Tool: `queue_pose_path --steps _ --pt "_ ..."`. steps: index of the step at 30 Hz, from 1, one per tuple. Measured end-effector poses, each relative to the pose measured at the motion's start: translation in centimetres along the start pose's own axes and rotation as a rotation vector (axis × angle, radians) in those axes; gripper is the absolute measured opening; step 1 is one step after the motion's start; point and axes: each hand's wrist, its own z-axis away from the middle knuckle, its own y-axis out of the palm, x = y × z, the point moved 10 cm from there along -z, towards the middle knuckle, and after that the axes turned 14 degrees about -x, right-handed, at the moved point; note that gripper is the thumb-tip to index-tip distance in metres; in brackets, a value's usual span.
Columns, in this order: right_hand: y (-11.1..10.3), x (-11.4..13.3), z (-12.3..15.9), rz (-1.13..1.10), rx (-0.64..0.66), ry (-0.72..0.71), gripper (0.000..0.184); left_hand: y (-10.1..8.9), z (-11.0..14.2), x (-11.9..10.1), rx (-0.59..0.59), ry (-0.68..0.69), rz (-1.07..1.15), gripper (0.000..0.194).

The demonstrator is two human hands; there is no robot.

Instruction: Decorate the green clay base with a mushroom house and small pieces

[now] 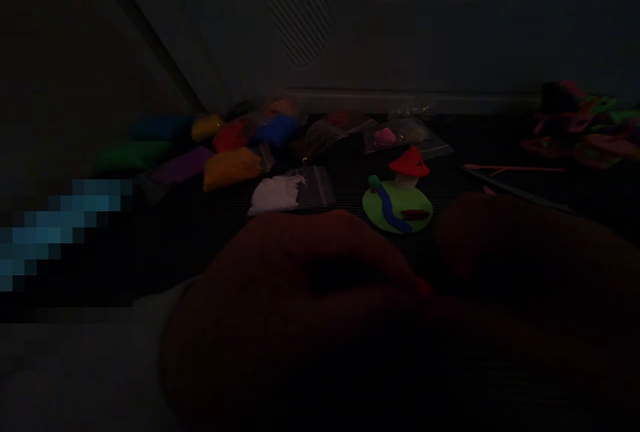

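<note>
Orange-red piece (424, 287) was pinched by the left hand (270, 285) — the right hand (540, 265), grip too dark to tell, was just beside; green disc (399, 203) lay beyond.

A gap seems open between white bag (276, 195) and green disc (399, 201), whose mushroom (410, 164) obstructs

Very dim throughout, near black along the bottom; left hand (280, 279) and right hand (540, 252) sink into shadow. Bags (434, 145) glint faintly. Coarse pixel blocks mar the left edge.
</note>
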Motion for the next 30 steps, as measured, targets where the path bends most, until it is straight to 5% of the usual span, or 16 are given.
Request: queue_pose_path --steps 13,21,26,30 --pt "0.2 -1.2 -0.2 -0.174 0.027 0.181 0.023 0.1 -0.1 0.0 -0.003 -0.010 0.026 0.006" --pt "-0.1 -1.0 -0.1 -0.231 -0.012 0.180 0.021 0.2 -0.8 2.8 -0.024 -0.346 0.301 0.006" --pt "-0.3 0.8 -0.4 -0.164 -0.005 -0.052 0.006 -0.1 -1.0 3.3 -0.053 -0.409 0.358 0.006" --pt "-1.3 2.7 -0.5 -0.048 -0.104 -0.261 0.015 -0.1 -1.1 3.1 -0.043 -0.373 0.347 0.004"
